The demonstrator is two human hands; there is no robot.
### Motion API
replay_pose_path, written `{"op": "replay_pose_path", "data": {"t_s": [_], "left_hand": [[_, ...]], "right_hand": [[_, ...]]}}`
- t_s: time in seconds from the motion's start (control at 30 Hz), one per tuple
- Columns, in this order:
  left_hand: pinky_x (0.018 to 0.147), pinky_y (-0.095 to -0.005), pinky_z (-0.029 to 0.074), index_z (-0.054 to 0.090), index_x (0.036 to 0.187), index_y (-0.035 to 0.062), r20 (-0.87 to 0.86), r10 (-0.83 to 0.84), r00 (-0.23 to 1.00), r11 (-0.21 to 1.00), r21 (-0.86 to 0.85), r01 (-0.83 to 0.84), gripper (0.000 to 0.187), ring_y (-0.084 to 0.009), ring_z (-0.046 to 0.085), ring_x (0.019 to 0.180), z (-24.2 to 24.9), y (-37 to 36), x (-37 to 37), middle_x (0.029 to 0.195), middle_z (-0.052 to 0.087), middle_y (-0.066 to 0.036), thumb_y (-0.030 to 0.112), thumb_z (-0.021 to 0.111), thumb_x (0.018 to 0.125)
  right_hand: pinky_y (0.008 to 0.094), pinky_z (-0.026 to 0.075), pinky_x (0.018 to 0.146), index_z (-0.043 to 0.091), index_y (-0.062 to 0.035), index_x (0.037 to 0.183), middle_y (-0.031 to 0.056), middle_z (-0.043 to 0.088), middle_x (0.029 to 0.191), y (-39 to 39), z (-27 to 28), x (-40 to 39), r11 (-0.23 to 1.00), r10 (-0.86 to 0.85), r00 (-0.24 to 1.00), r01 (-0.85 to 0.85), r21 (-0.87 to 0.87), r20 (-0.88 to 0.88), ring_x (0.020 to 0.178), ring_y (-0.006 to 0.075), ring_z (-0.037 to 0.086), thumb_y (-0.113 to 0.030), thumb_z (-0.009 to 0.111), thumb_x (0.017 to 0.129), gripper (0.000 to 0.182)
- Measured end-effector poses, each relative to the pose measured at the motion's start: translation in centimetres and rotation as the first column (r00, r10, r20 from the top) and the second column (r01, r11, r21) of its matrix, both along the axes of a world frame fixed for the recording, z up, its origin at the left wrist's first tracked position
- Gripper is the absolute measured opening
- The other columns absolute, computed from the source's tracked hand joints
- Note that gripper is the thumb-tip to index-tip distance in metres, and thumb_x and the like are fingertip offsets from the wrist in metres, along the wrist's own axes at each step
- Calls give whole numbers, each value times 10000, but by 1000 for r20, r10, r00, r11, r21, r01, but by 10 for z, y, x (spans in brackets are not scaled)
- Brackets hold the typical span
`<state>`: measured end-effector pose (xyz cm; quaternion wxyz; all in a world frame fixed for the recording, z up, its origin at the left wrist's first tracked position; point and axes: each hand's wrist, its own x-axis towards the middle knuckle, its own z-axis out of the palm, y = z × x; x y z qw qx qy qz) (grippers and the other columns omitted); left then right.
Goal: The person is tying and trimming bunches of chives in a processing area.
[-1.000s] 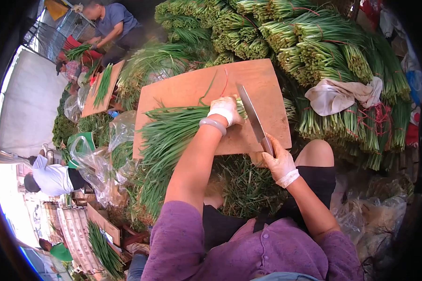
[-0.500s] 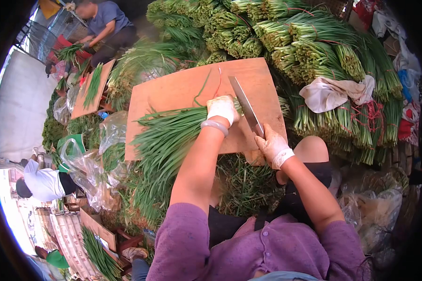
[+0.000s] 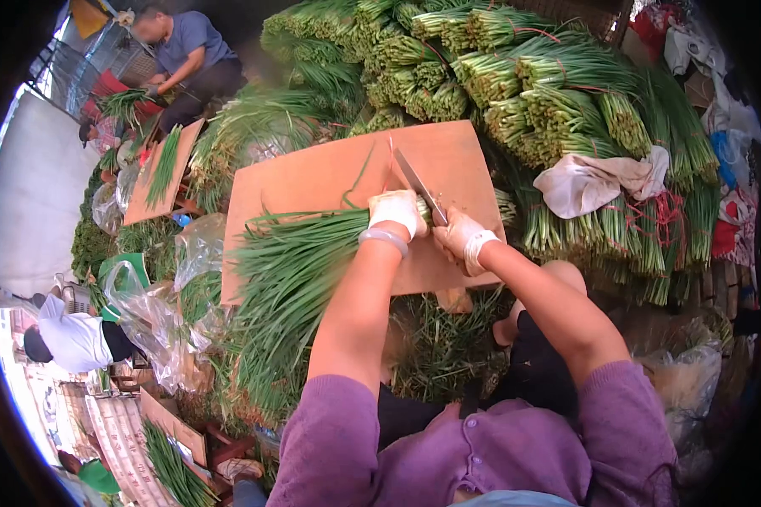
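A loose bunch of garlic chives (image 3: 300, 253) lies across a wooden board (image 3: 440, 165), its green leaves hanging over the board's near left edge. My left hand (image 3: 395, 211), in a white glove, is closed around the stems close to their cut ends. In my gloved right hand (image 3: 463, 238) is the handle of a long knife (image 3: 416, 181). Its blade slants up and to the left, right beside the pale stem ends and my left hand's fingers. A red tie (image 3: 389, 162) and one stray leaf (image 3: 362, 169) lie on the board beyond my left hand.
Tied bundles of chives (image 3: 550, 110) are piled behind and right of the board, with a white cloth (image 3: 596, 179) on them. Trimmed leaves (image 3: 448, 346) cover the ground below. Another person (image 3: 190, 59) handles chives at the upper left. Plastic bags (image 3: 148, 313) lie to the left.
My right hand and the knife have moved left, bringing the blade against the stem ends beside my left hand. My left hand keeps its hold on the chives.
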<state>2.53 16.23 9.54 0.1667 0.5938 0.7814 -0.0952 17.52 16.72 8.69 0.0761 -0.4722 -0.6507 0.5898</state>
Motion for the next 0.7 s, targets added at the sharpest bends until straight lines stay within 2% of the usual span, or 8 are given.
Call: {"op": "replay_pose_path", "data": {"t_s": [0.27, 0.33, 0.47, 0.53, 0.6, 0.63, 0.67, 0.7], "left_hand": [[856, -395, 482, 604, 1105, 94, -14, -41, 999, 999, 8, 41, 621, -283, 636, 982, -1, -6, 9, 1034, 669, -125, 363, 744, 564], [855, -408, 481, 604, 1077, 85, -53, -2, 999, 997, 77, 6, 601, -289, 637, 978, -4, -9, 11, 1024, 667, -142, 374, 747, 569], [851, -416, 485, 608, 1043, 91, -71, 0, 997, 990, 141, 10, 597, -295, 625, 1003, -8, -15, 16, 1054, 654, -156, 405, 752, 555], [861, -409, 484, 611, 1050, 89, -98, -8, 995, 987, 156, 24, 610, -293, 616, 1022, -8, -13, 15, 1089, 640, -156, 427, 743, 559], [865, -420, 483, 575, 1147, 87, -69, -34, 997, 997, 68, 39, 712, -291, 610, 1034, -2, -11, 16, 1132, 622, -147, 453, 738, 559], [965, -463, 415, 432, 1325, 98, -65, -5, 998, 996, 87, 11, 919, -300, 513, 1175, -1, -18, 21, 1284, 522, -141, 460, 776, 554], [965, -463, 415, 432, 1325, 98, -89, -9, 996, 995, 93, 17, 919, -300, 513, 1175, 1, -27, 21, 1284, 522, -141, 460, 776, 554], [1010, -500, 350, 339, 1380, 113, -141, -55, 989, 959, 267, 91, 1008, -306, 427, 1246, 0, -41, 21, 1352, 441, -137, 453, 797, 548]], "right_hand": [[331, 349, 406, 481, -46, 1078, 83, 502, 649, 5, -4, 3, 955, -119, 993, 110, -274, -19, 450, 177, 448, -141, 524, 839, 260], [355, 368, 436, 489, -47, 1108, 95, 516, 675, 12, 8, -14, 985, -26, 992, 47, -169, 126, 489, 191, 468, -136, 522, 835, 289], [400, 432, 546, 505, -53, 1141, 117, 560, 754, -3, 0, 15, 972, -87, 996, 91, -217, 26, 633, 213, 556, -170, 526, 838, 325], [361, 457, 519, 519, -15, 1101, 140, 598, 765, -3, -59, 34, 988, 49, 997, -58, 146, 64, 603, 217, 599, -169, 512, 810, 329], [335, 463, 511, 523, 3, 1108, 123, 605, 739, -16, -33, 47, 981, -88, 995, 79, -174, -44, 578, 201, 591, -181, 528, 797, 361], [335, 463, 511, 523, 3, 1108, 123, 605, 739, -14, -28, 50, 981, -93, 994, 81, -173, -60, 578, 201, 591, -181, 528, 797, 361], [335, 467, 519, 529, 1, 1102, 109, 605, 732, -7, -24, 51, 971, -148, 978, 115, -210, -149, 577, 192, 586, -188, 540, 794, 361], [336, 471, 526, 535, -2, 1097, 95, 605, 724, 1, -24, 53, 957, -202, 952, 141, -255, -231, 575, 183, 582, -195, 552, 791, 362]]}}
